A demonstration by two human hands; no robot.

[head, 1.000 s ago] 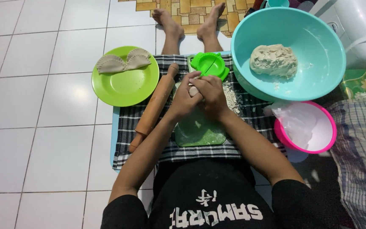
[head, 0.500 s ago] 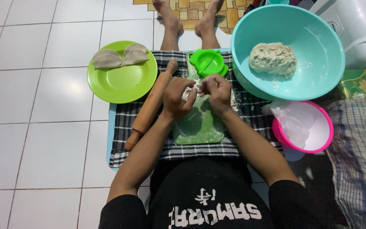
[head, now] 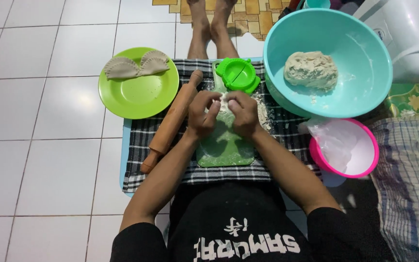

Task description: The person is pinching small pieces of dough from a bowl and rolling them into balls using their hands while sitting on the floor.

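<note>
- Dough piece [head: 225, 100]: pinched between both hands, over the far end of the green cutting board [head: 225, 148], just near of the green hinged dumpling mould [head: 237, 74].
- Left hand [head: 201, 114]: curled in from the left, fingers [head: 214, 107] pressed against the piece's left edge.
- Right hand [head: 244, 114]: mirrored from the right, thumb and fingertips closed on the other edge; about equally near, meeting at the middle.
- Long axis of the piece: hard to judge, mostly hidden by the fingers; possibly running side to side between the two grips.
- Look of the piece: pale, off-white, small, soft and floury; only a sliver showing between the hands.
- Flour dusted on the board and on the checked cloth [head: 287, 131] right of the hands.
- Wooden rolling pin [head: 171, 121]: lying slantwise just left of the left hand, apart from it.
- Teal bowl [head: 364, 43] with the larger dough lump [head: 311, 70]: to the right and farther off.
- Green plate [head: 139, 97] with two folded dumplings [head: 136, 65]: to the far left.
</note>
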